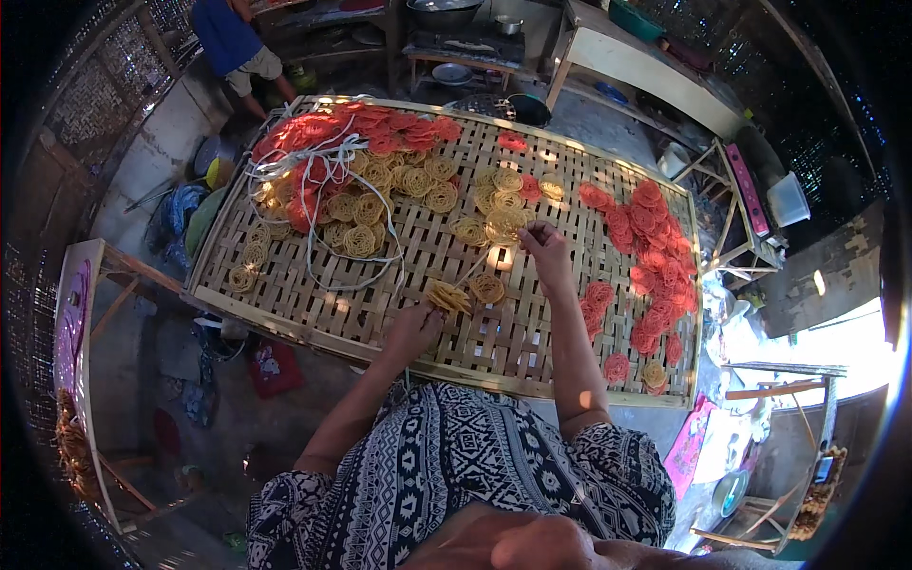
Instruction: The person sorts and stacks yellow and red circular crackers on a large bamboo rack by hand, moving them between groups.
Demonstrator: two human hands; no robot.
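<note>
Some parts are hard to see. The edges of the view are dark and bent, so the walls and corners blur away. A person in a blue top (225, 33) stands at the far left, cut off at the top edge. The fingertips of the left hand (413, 331) are hidden under the stack it holds. Whether the right hand's (543, 244) fingers pinch the thin string (472, 274) I cannot tell; it is too small.

The left hand is closed around a small stack of yellow lacy rounds (447, 295), near the front middle of the woven bamboo tray (285, 285). The stack looks like thin curly discs pressed together, pale gold. One loose yellow round (487, 288) lies flat just beside it.

The right hand is held up farther back over the tray, fingers bunched close together. The thin pale string runs from it toward the stack.

More yellow rounds (380, 204) lie spread on the left half of the tray, with red rounds (328, 128) piled behind them. White strings (318, 171) loop over that pile. Another heap of red rounds (651, 252) runs down the right side.
</note>
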